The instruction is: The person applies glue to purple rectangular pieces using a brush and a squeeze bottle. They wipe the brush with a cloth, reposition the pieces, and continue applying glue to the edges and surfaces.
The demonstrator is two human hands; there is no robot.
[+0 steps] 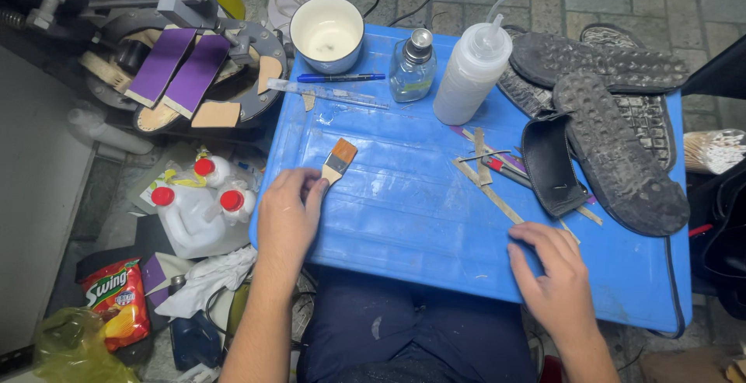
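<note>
Paintbrush (337, 161) is what I'm watching: a small flat brush with orange bristles and a pale wooden handle, lying on the left part of the blue tabletop (404, 212), bristles pointing away from me.

Going by size, I see that tabletop first, a scuffed blue plastic surface across my lap. On its right side lie black rubber shoe soles (622, 158), studded faces up, overlapping one another. Beside them sits a curved black leather piece (550, 167). At the far edge stand a white squeeze bottle (471, 72) with a thin nozzle, a white cup (327, 33) and a small clear glass bottle (413, 66) with a metal cap. Thin wooden strips (488, 189) lie crossed near the middle, and a blue pen (340, 78) rests in front of the cup.

My left hand (287, 216) is at the brush's handle end, fingers curled loosely together, the fingertips touching or just closing on the handle; I can't quite tell whether it is pinched. My right hand (556, 274) rests on the tabletop near the front edge, fingers bent and slightly spread, holding nothing, just beside the end of one wooden strip.
</note>
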